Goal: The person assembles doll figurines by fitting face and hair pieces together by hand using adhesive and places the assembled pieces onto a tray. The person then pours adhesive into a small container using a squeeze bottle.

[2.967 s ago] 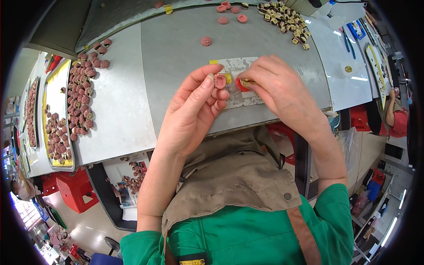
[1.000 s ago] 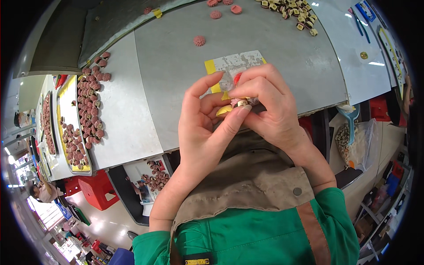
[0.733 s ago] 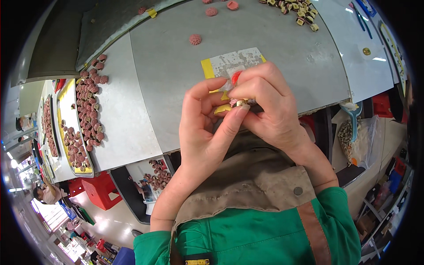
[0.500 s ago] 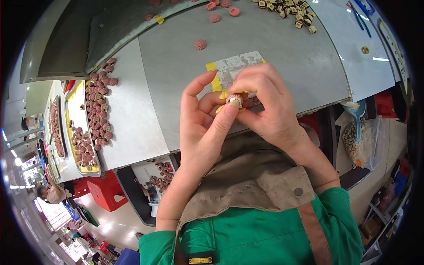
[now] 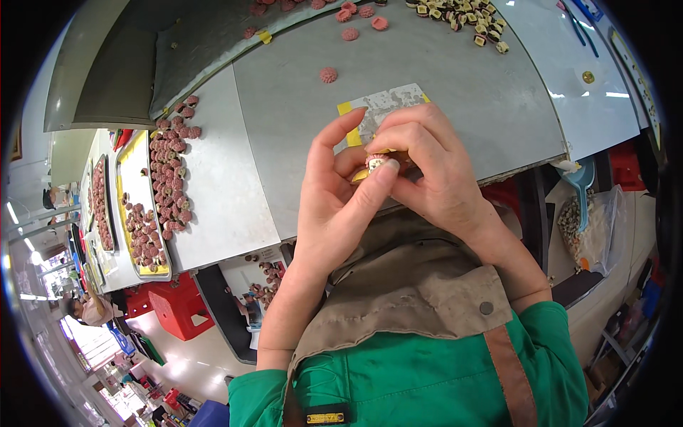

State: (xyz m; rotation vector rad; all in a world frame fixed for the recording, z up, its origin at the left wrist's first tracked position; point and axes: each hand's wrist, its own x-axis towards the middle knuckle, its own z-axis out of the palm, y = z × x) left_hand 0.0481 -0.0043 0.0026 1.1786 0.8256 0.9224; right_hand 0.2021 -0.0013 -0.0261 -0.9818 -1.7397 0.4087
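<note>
Close above the bench's near edge, both hands meet around a small pink, scalloped piece with a cream underside [image 5: 376, 164]. My left hand [image 5: 329, 196] pinches it, the thumb lying over its near side and the index finger raised away from it. With fingers curled, my right hand [image 5: 442, 171] grips the same piece from the right. Yellow material shows around the fingertips; whether it is finger wrapping I cannot tell. The fingers hide much of the piece. Behind the hands lies a worn white plate [image 5: 391, 99] with yellow tape at its sides.
A lone pink domed piece [image 5: 328, 75] sits beyond the hands. Cream-and-dark pieces [image 5: 491, 32] are heaped at the far right. On the left are a long pile of dusky-pink pieces [image 5: 167, 167] and a tray [image 5: 135, 178]. A red stool [image 5: 178, 309] stands below, and a blue scoop [image 5: 583, 185] at right.
The left thumb has slid right across the piece, which looks slightly turned. Both hands still hold it. The whole view has shifted a little, with the bench appearing farther right.
</note>
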